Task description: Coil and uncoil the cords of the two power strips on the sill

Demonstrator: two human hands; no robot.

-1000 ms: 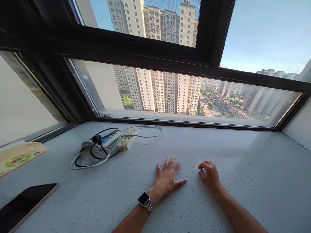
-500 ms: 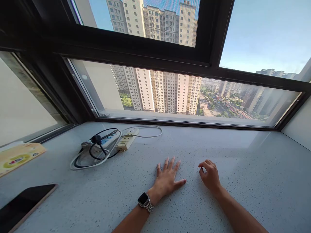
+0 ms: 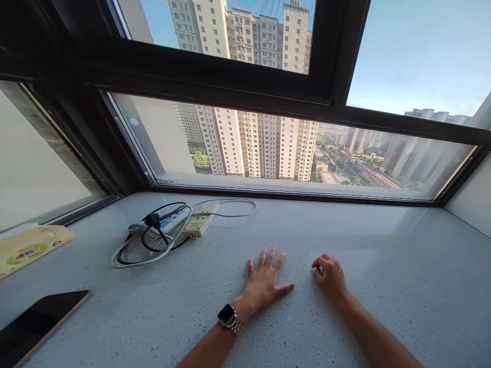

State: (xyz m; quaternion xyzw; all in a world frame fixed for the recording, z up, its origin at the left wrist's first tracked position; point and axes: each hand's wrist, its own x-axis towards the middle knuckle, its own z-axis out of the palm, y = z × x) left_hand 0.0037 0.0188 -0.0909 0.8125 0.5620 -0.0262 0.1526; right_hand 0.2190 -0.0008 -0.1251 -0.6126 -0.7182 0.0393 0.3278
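My left hand point(image 3: 262, 283) lies flat on the pale speckled windowsill point(image 3: 184, 306), fingers spread, palm down. A watch point(image 3: 227, 315) with a metal band is on that wrist. To its right, apart from it, my right hand point(image 3: 330, 276) rests low over or on the sill. Its fingers are curled in, with thumb and forefinger drawn together. What lies inside that grip, if anything, is hidden from view.
Power strips point(image 3: 200, 222) with tangled white and black cables point(image 3: 161, 258) lie at the back left. A phone point(image 3: 42, 324) and a yellow tissue pack point(image 3: 34, 250) are at the far left. Behind the sill stands a dark window frame point(image 3: 230, 97).
My right hand has shifted very slightly to the left and its fingers have curled a little tighter. The left hand stays where it was.
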